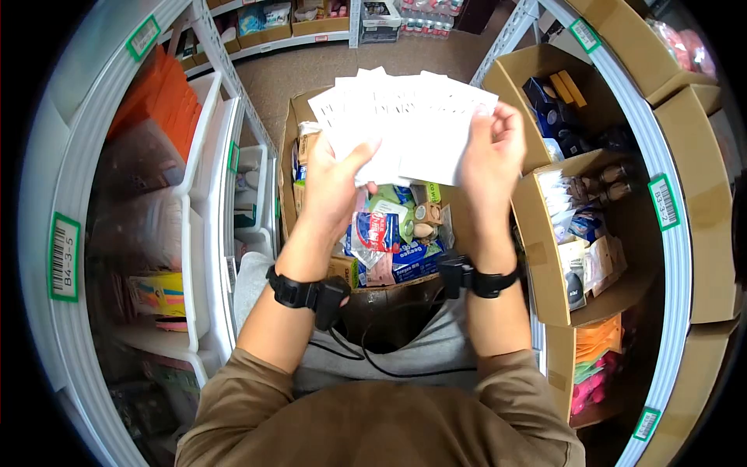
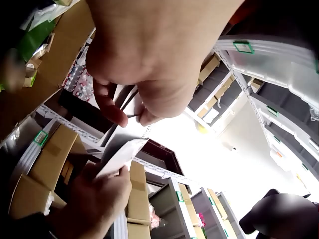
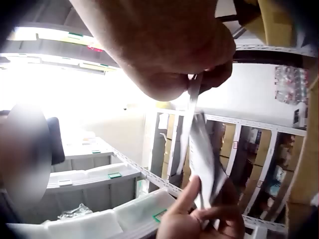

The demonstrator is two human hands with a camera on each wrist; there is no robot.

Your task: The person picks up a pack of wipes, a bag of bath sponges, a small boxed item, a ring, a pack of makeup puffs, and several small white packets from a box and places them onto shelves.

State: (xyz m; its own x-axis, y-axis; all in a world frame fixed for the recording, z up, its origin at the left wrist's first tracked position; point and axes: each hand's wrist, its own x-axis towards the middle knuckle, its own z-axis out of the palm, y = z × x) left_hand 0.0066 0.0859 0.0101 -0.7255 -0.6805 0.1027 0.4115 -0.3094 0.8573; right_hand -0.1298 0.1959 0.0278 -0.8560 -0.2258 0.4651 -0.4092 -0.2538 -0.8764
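Note:
Several white paper sheets [image 1: 401,128] with dark printed lettering are fanned out before me in the head view. My left hand [image 1: 336,175] pinches their lower left side, its thumb lying over the front. At the right edge my right hand [image 1: 494,152] pinches the sheets between thumb and fingers. Seen edge-on in the right wrist view, the sheets [image 3: 202,154] split into two groups, one in each hand. Beneath the sheets stands an open cardboard box [image 1: 292,117] full of small packaged goods, among them a blue and red packet [image 1: 375,232], partly hidden by the paper and hands.
Shelves flank me on both sides. White bins [image 1: 194,194] with orange packages [image 1: 159,105] fill the left shelf; cardboard boxes [image 1: 545,257] of small goods jut out on the right. Black cables [image 1: 405,375] from the wrist cameras cross my lap. Bottled drinks [image 1: 428,17] stand far ahead.

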